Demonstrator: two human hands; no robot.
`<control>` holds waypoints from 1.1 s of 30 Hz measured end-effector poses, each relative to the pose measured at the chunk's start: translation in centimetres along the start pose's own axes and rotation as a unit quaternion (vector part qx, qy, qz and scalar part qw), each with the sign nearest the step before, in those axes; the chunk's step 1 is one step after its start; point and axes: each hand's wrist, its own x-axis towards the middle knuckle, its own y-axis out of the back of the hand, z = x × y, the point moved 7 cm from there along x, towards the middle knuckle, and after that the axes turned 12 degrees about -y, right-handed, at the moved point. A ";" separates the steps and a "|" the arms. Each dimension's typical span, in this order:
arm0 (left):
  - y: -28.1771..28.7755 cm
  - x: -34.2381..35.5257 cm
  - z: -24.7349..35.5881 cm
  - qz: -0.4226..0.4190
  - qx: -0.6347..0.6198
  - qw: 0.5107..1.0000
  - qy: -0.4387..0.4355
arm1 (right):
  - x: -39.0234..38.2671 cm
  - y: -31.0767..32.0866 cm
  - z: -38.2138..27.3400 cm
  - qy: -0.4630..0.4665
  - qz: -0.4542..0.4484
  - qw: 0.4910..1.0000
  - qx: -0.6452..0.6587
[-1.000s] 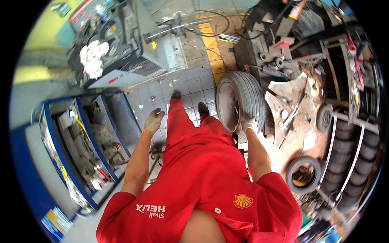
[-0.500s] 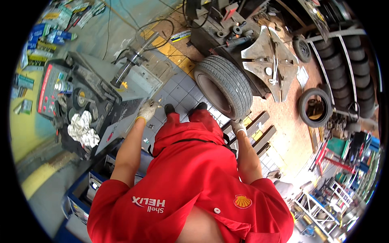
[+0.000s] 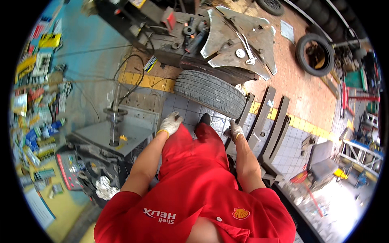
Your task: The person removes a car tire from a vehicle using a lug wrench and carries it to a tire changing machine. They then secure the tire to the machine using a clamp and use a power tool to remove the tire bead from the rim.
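Observation:
My left hand (image 3: 170, 122), in a pale work glove, hangs in front of my left thigh. It seems to hold nothing and its fingers are loosely apart. My right hand (image 3: 235, 130), also gloved, is low beside my right leg, near dark metal rails (image 3: 252, 125). Its fingers are partly spread, with nothing visible in them. Ahead of my feet a car tyre (image 3: 210, 90) stands on its tread on the tiles, close against the tyre changer (image 3: 194, 62). Neither hand touches the tyre.
The tyre changer's metal turntable (image 3: 239, 44) carries a lever bar. A wheel balancer (image 3: 109, 135) with a protruding shaft stands on the left, a crumpled cloth (image 3: 106, 188) by it. Another tyre (image 3: 315, 54) lies at right. A cable (image 3: 135, 77) loops near the wall.
My view has turned to the right. My right hand has come off the tyre, which now stands nearer the tyre changer. My left hand has moved in to my thigh.

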 end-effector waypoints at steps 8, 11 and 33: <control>-0.5 11.2 8.7 -0.007 0.105 0.972 -0.210 | -1.5 -4.5 1.7 -0.009 0.020 0.977 0.214; -0.2 15.0 11.4 0.000 0.146 0.949 -0.280 | -3.8 -5.8 -4.5 0.105 0.072 0.973 0.194; 0.6 11.9 2.3 -0.049 0.118 0.951 -0.283 | -2.4 -3.9 -48.9 0.281 0.407 0.824 -0.276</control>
